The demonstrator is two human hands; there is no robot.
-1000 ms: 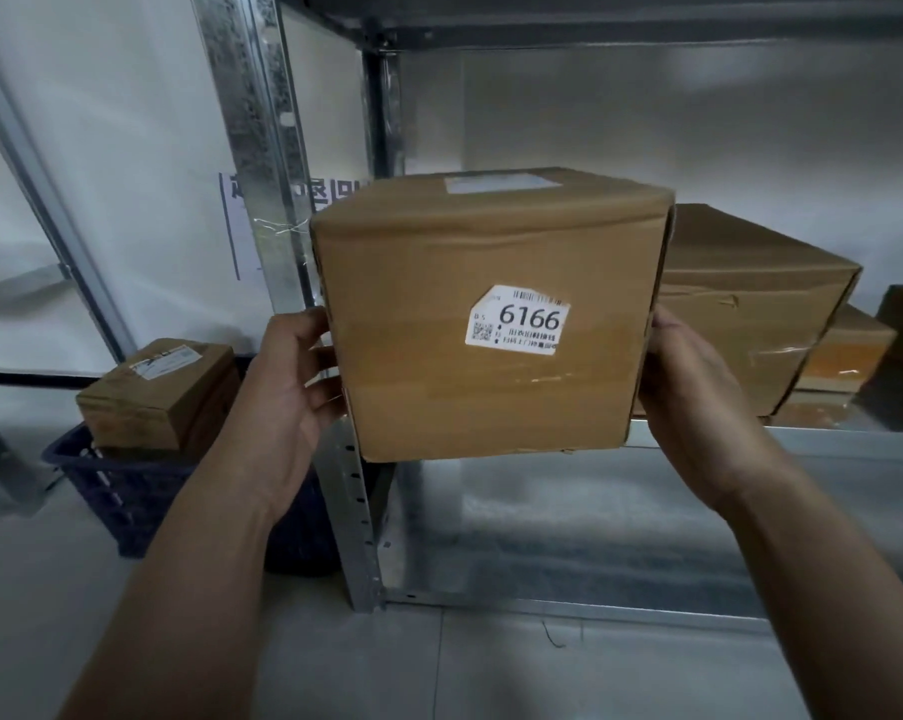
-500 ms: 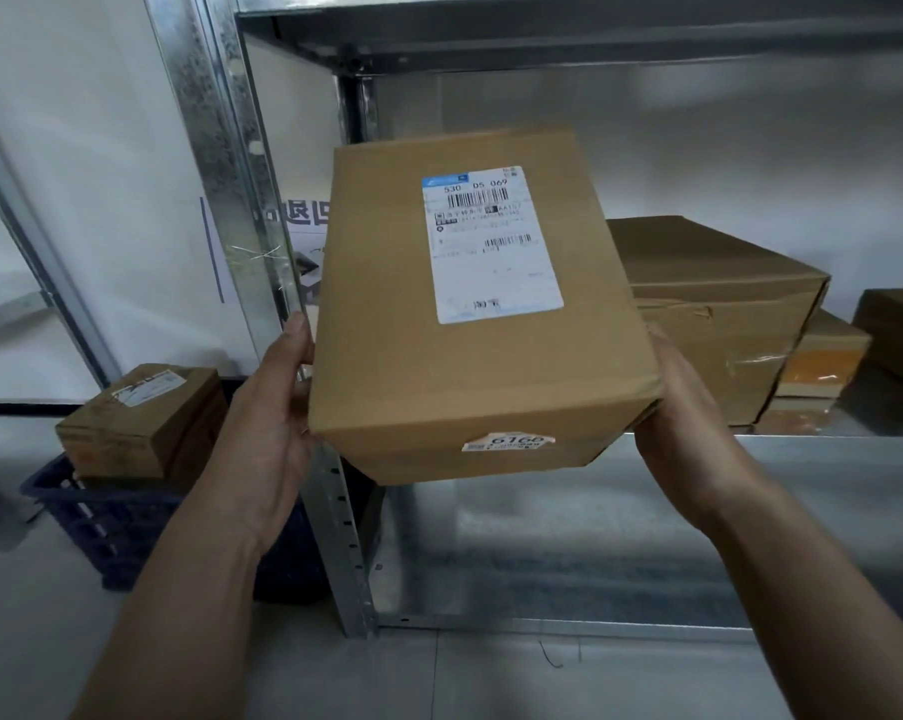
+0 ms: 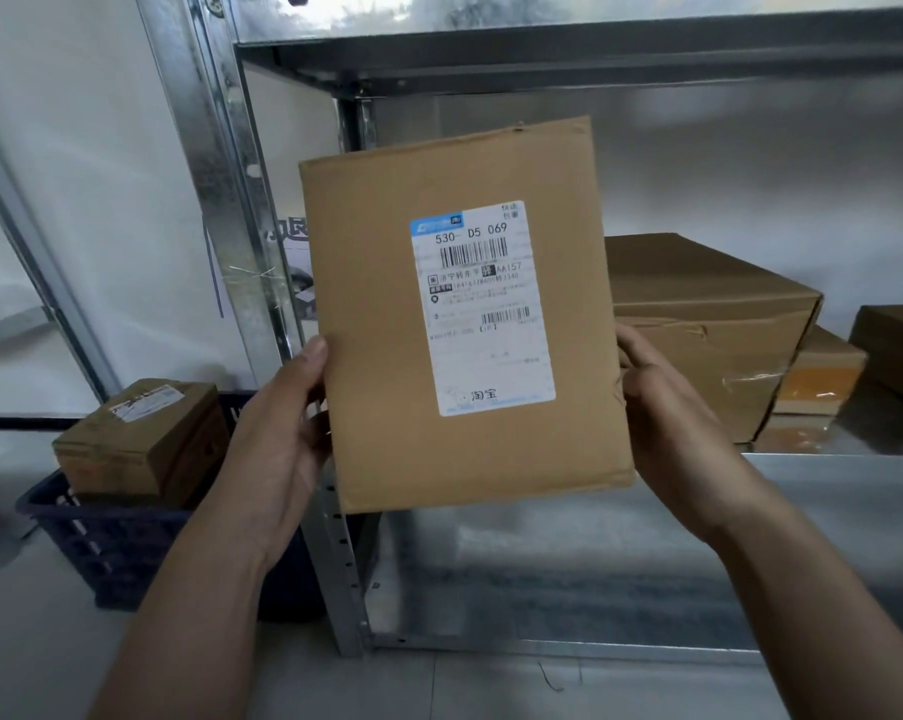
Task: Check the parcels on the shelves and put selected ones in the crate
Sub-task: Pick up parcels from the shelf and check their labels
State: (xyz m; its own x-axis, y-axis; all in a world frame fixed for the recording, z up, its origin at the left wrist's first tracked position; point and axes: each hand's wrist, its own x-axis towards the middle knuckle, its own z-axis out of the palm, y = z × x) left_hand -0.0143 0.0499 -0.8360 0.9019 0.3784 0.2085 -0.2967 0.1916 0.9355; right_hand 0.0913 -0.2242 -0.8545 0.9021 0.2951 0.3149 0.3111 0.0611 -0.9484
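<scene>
I hold a brown cardboard parcel [image 3: 376, 324] in front of the metal shelf, its face with a white shipping label turned fully toward me. My left hand [image 3: 278, 433] grips its left edge, thumb on the front. On the opposite side, my right hand [image 3: 662, 407] grips the right edge. A dark blue crate [image 3: 101, 543] stands on the floor at the lower left, with a small brown parcel [image 3: 143, 439] inside it.
A larger brown box [image 3: 699, 324] lies on the shelf board [image 3: 828, 491] behind the held parcel, with smaller boxes [image 3: 818, 376] further right. A galvanised upright post [image 3: 215, 163] rises at left. A lower shelf opens below.
I have tilted the parcel so its top face with the shipping label faces me; the side with the 6166 sticker has rotated down out of sight.
</scene>
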